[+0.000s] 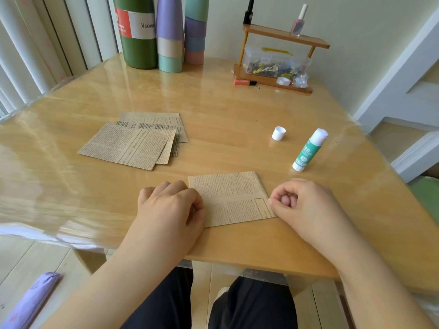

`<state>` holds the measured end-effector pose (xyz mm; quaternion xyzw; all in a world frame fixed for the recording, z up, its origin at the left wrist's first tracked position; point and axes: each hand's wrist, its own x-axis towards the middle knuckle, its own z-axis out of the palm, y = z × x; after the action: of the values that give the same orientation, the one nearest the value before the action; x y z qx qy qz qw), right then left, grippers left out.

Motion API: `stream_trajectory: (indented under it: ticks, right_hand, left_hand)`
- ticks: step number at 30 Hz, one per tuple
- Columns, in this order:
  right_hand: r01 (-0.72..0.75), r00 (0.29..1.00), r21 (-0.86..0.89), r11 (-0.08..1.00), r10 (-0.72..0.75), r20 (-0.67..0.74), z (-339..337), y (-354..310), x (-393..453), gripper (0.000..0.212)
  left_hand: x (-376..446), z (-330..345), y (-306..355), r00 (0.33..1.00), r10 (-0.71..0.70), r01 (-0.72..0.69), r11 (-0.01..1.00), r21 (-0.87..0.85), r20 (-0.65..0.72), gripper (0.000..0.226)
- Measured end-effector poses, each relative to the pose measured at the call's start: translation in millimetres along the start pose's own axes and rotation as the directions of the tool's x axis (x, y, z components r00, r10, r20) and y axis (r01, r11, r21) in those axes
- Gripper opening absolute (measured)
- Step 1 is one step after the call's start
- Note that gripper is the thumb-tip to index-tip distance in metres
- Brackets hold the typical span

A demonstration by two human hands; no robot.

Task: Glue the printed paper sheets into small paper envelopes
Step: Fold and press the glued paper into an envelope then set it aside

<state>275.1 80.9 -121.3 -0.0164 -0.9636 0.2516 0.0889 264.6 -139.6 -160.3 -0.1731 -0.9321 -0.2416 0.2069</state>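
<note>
The folded sheet (pixel 231 198) lies between both curled hands, left hand (pixel 171 205) pressing its edge, right hand (pixel 301 200) (holding nothing) nearer the glue stick (pixel 310 149).

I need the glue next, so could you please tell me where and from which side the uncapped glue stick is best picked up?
Take the glue stick round the middle of its green barrel, from above with the right hand, which is nearest. It lies tilted on the table, bare glue end pointing away, so keep the grip below that end.

cap (pixel 278 133) left of glue stick (pixel 310 150)
</note>
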Motion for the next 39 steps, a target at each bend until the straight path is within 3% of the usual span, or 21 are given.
stream_trajectory:
  ticks: [5,10,15,23,28,32,36,39]
  right_hand:
    - [0.130,0.991,0.056,0.990,-0.131,0.001,6,-24,5,0.015]
    - [0.242,0.962,0.063,0.968,-0.248,0.116,30,-48,14,0.009]
    - [0.202,0.973,0.086,0.976,-0.210,0.094,27,-37,15,0.015]
    - [-0.011,1.000,0.095,0.995,0.012,-0.007,4,1,12,0.019]
    - [0.030,1.000,0.029,0.999,-0.030,0.008,2,-3,17,0.017]
    - [0.140,0.990,0.086,0.986,-0.141,-0.001,9,-24,23,0.017]
    - [0.227,0.966,0.054,0.972,-0.232,0.111,30,-43,27,0.011]
    - [0.228,0.964,0.070,0.971,-0.235,0.121,33,-42,28,0.015]
  left_hand:
    - [15,2,4,0.999,0.000,-0.001,0.999,0.042,0.043,0.010]
    - [26,12,13,0.996,0.041,-0.046,0.997,0.065,0.077,0.006]
    - [21,12,4,0.999,0.026,-0.027,0.999,0.035,0.034,0.006]
    - [11,2,-8,1.000,-0.025,0.025,1.000,0.005,0.008,0.007]
    - [18,0,-8,0.995,-0.054,0.050,0.998,0.040,0.082,0.016]
    - [31,1,-1,0.990,-0.062,0.058,0.998,0.033,0.129,0.010]
    - [39,10,10,0.989,-0.047,0.043,0.999,0.028,0.142,0.009]
    - [35,10,7,0.985,-0.045,0.043,0.999,0.014,0.165,0.007]
